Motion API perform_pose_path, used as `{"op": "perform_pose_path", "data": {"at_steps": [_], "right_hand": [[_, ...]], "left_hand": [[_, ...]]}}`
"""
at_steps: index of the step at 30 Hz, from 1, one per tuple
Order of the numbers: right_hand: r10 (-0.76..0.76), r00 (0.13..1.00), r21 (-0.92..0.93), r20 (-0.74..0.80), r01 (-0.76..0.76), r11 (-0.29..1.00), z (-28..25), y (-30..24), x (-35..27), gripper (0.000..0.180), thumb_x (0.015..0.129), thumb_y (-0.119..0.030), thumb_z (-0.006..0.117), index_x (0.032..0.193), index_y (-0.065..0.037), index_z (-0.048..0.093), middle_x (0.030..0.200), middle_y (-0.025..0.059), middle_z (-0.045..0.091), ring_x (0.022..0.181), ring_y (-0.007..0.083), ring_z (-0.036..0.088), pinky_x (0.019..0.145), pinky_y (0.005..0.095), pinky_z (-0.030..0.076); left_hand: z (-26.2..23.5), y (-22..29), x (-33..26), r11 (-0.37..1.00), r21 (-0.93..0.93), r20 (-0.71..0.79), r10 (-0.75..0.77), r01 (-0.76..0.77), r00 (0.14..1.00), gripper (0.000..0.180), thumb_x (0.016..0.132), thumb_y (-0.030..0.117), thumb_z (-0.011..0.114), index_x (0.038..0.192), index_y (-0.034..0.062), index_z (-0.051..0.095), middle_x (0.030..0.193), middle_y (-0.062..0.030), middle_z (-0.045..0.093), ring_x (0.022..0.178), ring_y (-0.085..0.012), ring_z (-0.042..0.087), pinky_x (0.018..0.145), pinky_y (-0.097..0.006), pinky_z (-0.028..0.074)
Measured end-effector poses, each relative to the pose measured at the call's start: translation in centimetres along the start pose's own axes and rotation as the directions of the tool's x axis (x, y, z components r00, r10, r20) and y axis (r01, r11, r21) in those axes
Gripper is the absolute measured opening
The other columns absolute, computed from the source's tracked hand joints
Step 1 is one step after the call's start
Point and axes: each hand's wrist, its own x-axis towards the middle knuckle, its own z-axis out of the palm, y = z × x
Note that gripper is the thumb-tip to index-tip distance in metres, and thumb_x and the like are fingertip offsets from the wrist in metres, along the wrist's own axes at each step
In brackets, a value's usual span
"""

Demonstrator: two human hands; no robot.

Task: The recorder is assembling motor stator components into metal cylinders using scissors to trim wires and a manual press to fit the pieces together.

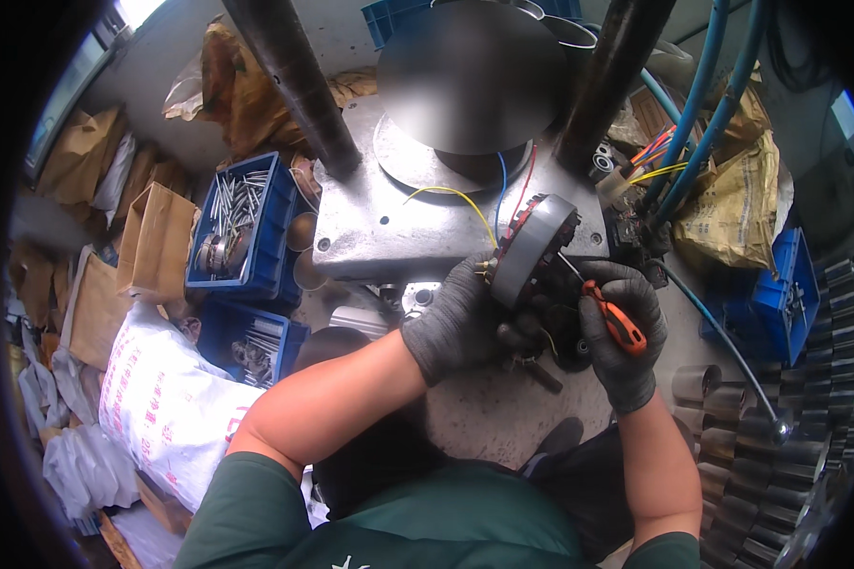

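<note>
My left hand (455, 318), in a grey knit glove, grips a round grey motor stator (531, 248) with copper windings and holds it tilted on edge over the press table. Yellow, blue and red wires (465, 197) run from the stator up toward the machine. My right hand (624, 332), also gloved, is closed around a screwdriver with an orange and black handle (617, 322). Its thin shaft points up-left to the stator's edge.
A grey metal press base (389, 228) with two dark columns stands behind the stator. Blue bins of metal pins (242, 218) sit at left, beside cardboard boxes and white sacks. Stacked metal cylinders (778, 446) line the right. Blue hoses (702, 104) hang at upper right.
</note>
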Motion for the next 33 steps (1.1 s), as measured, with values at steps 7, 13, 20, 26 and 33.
{"op": "perform_pose_path", "data": {"at_steps": [7, 13, 20, 26, 33], "right_hand": [[0.051, 0.997, -0.004, -0.061, -0.051, 0.999, 0.0, 0.0, -0.3, 0.02, 0.084, 0.008, 0.072, 0.097, -0.002, 0.059, 0.109, 0.015, 0.071, 0.095, 0.0176, 0.069, 0.085, 0.0305, 0.056], [0.145, 0.987, 0.039, -0.064, -0.142, 0.989, 0.3, 0.1, -0.3, 0.02, 0.086, 0.006, 0.073, 0.098, -0.002, 0.06, 0.109, 0.0132, 0.071, 0.097, 0.0158, 0.069, 0.086, 0.0298, 0.057], [0.445, 0.894, 0.332, -0.045, -0.407, 0.851, 0.7, 0.0, 0.2, 0.014, 0.092, -0.001, 0.072, 0.1, -0.005, 0.061, 0.11, 0.0111, 0.071, 0.098, 0.0148, 0.068, 0.088, 0.0305, 0.058], [0.67, 0.727, 0.815, 0.15, -0.474, 0.332, 0.3, 0.4, 0.4, 0.015, 0.089, -0.006, 0.072, 0.099, -0.006, 0.061, 0.103, 0.0108, 0.07, 0.093, 0.0187, 0.07, 0.086, 0.0322, 0.059], [0.613, 0.79, 0.564, 0.003, -0.507, 0.652, -3.1, 1.7, 2.5, 0.014, 0.09, -0.006, 0.07, 0.103, -0.006, 0.065, 0.096, 0.008, 0.069, 0.085, 0.0134, 0.068, 0.071, 0.0267, 0.059]], "left_hand": [[0.2, -0.2, 0.0, 1.0, 0.016, -0.084, -0.014, 0.015, 0.996, 0.057, 0.097, 0.046, 0.053, 0.135, 0.0032, 0.052, 0.088, -0.0064, 0.062, 0.059, -0.0141, 0.056, 0.039, -0.021, 0.038], [-0.1, 0.0, 0.0, 0.998, -0.045, -0.04, -0.052, 0.05, 0.998, 0.054, 0.092, 0.038, 0.058, 0.133, 0.0033, 0.052, 0.081, -0.006, 0.06, 0.053, -0.0137, 0.049, 0.038, -0.021, 0.037], [-1.0, 0.2, 0.0, 0.993, -0.032, 0.061, -0.114, 0.116, 0.992, 0.035, 0.09, 0.036, 0.057, 0.11, 0.0082, 0.063, 0.077, -0.0036, 0.06, 0.051, -0.0138, 0.05, 0.04, -0.022, 0.036], [0.1, -0.3, -0.3, 0.985, -0.067, 0.064, -0.156, 0.16, 0.986, 0.033, 0.091, 0.038, 0.058, 0.107, 0.0093, 0.062, 0.076, -0.0039, 0.06, 0.052, -0.0141, 0.052, 0.04, -0.023, 0.037], [-0.6, 0.7, 0.1, 0.992, -0.079, 0.123, -0.084, 0.094, 0.989, 0.036, 0.092, 0.036, 0.054, 0.113, 0.0081, 0.062, 0.079, -0.0052, 0.061, 0.052, -0.0146, 0.05, 0.041, -0.023, 0.036]]}}
